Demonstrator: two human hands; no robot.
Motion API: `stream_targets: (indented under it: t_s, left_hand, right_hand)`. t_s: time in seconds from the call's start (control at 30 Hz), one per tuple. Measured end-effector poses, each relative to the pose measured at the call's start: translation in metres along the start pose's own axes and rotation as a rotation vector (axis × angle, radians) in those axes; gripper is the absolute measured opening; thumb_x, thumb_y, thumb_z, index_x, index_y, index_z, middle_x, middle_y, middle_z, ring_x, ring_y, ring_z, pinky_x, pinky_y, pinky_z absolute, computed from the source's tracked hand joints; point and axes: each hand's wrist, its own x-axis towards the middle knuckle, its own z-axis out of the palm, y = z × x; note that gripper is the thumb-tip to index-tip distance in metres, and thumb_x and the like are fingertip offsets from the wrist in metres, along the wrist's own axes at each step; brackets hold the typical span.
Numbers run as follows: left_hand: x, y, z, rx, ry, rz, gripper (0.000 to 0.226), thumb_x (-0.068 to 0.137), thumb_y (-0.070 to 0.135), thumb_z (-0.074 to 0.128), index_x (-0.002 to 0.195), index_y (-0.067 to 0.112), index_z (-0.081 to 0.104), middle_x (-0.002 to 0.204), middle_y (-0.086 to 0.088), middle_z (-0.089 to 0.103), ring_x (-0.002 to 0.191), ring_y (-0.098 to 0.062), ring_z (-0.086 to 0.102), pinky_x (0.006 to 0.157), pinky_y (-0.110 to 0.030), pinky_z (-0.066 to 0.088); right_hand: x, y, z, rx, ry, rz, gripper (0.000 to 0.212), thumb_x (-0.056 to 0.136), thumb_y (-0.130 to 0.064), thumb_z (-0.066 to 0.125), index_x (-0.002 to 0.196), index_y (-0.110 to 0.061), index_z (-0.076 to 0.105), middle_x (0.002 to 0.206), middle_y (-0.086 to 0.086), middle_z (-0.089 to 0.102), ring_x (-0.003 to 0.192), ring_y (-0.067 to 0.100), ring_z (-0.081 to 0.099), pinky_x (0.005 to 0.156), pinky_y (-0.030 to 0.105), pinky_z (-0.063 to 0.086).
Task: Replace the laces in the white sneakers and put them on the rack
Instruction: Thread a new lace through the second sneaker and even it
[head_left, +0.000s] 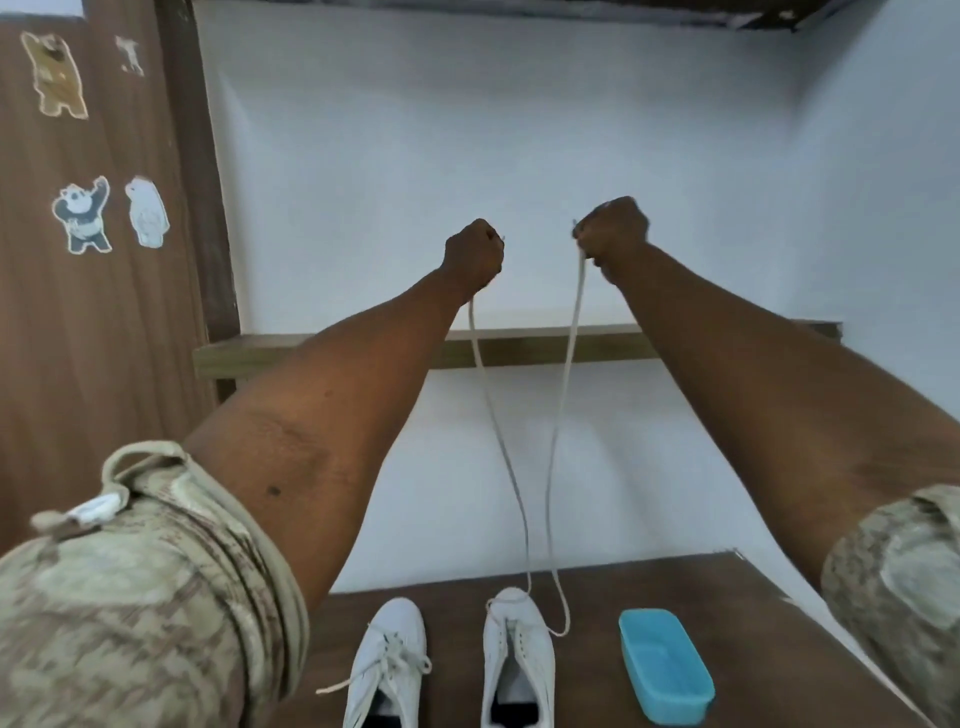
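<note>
Left hand and right hand each had fingers clamped on a lace end above the half-laced sneaker; levelling both ends would even the lengths.

Home room: bear-stickered wooden door.

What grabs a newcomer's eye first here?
Two raised fists, left hand and right hand, mid-frame against the white wall, each gripping an end of one white lace. It runs down to the partly laced sneaker on the brown table, between a laced sneaker and a blue box. Bear stickers mark the wooden panel, far left.
</note>
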Motion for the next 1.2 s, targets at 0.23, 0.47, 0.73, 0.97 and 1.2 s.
stream_targets:
  t_s: [0.23,0.47,0.73,0.97,1.2]
  left_hand:
    - [-0.048,-0.083,0.032,0.746,-0.422,0.551,0.019,0.093,0.017,0.047,0.105,0.009,0.059,0.098,-0.016,0.065,0.091,-0.032,0.059,0.073,-0.032,0.042]
    - [-0.091,-0.163,0.067,1.21,-0.914,1.029,0.052,0.096,0.054,0.036,0.106,0.014,0.067,0.101,-0.003,0.065,0.1,-0.022,0.056,0.086,-0.03,0.036]
    - [-0.128,-0.266,0.105,1.414,-0.86,0.637,0.059,0.098,0.054,0.029,0.111,0.01,0.067,0.12,-0.004,0.056,0.118,-0.023,0.041,0.099,-0.034,0.026]
    - [-0.198,-0.315,0.158,1.149,-0.789,-0.138,0.042,0.094,0.046,0.039,0.12,0.021,0.061,0.126,-0.003,0.057,0.13,-0.029,0.031,0.111,-0.053,0.006]
    - [-0.235,-0.324,0.181,0.388,-0.637,-0.582,0.036,0.083,0.031,0.067,0.057,0.011,0.051,0.062,-0.002,0.05,0.059,-0.011,0.046,0.055,-0.022,0.032]
  right_hand:
    - [-0.05,0.062,-0.01,-0.306,0.36,-0.139,0.025,0.094,0.0,0.042,0.109,-0.006,0.061,0.111,0.015,0.06,0.106,0.031,0.056,0.086,0.038,0.044]
    - [-0.092,0.137,0.025,-0.38,0.272,-0.404,0.028,0.095,-0.01,0.037,0.106,-0.004,0.062,0.104,0.016,0.061,0.096,0.032,0.056,0.079,0.035,0.042]
    - [-0.199,0.226,0.099,-0.537,-0.295,-0.967,0.027,0.084,-0.011,0.043,0.089,-0.007,0.07,0.078,0.008,0.067,0.058,0.026,0.062,0.047,0.025,0.046]
    - [-0.276,0.306,0.146,-0.446,-0.527,-0.173,0.039,0.089,0.003,0.045,0.12,-0.016,0.061,0.117,0.003,0.065,0.106,0.023,0.063,0.084,0.03,0.047]
    - [-0.286,0.314,0.14,-0.335,0.046,0.451,0.025,0.099,-0.017,0.043,0.1,-0.001,0.062,0.097,0.016,0.067,0.095,0.034,0.063,0.079,0.036,0.045]
